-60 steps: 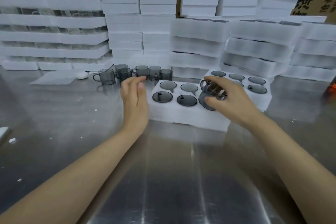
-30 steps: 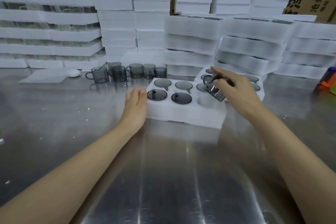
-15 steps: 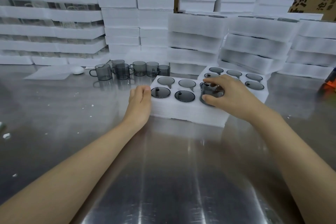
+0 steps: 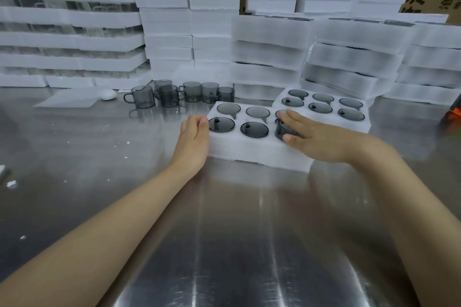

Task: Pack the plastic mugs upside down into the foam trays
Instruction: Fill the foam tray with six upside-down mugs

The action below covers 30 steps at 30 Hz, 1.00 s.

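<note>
Head view: a sixth grey mug [image 4: 280, 132] is pressed into the near foam tray [image 4: 249, 153] by a flat-fingered right hand [image 4: 316, 139], the tray braced by a relaxed left hand [image 4: 194, 137]; upright mugs [image 4: 169, 96] are left unpacked.

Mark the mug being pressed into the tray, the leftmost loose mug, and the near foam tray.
pressed mug [image 4: 280, 132]: head view, its dark left wall.
leftmost loose mug [image 4: 144, 97]: head view, middle of its body.
near foam tray [image 4: 249, 152]: head view, its bare front wall.
</note>
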Available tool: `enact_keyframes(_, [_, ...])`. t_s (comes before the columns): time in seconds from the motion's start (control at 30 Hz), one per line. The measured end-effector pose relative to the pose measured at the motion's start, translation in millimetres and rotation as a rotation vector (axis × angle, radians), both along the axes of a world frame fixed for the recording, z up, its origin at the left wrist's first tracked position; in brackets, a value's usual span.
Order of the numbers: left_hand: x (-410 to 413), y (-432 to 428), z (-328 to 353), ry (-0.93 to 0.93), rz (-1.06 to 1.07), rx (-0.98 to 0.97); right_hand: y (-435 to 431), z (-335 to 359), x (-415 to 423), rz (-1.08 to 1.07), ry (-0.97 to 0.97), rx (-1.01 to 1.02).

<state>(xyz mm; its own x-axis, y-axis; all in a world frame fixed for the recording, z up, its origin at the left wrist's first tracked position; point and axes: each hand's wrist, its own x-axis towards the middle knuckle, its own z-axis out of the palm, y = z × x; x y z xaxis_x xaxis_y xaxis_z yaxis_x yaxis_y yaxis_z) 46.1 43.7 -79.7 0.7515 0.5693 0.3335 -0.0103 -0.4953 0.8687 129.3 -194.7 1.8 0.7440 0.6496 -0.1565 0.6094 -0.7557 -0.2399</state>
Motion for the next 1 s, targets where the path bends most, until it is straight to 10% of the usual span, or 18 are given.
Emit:
enact_keyframes(0.83, [-3, -3, 5, 0.022, 0.004, -0.061, 31, -7, -34, -0.135, -0.336, -0.502])
enact_keyframes(1.0, [-3, -5, 6, 0.032, 0.038, -0.015, 32, -12, -33, -0.137, -0.345, -0.351])
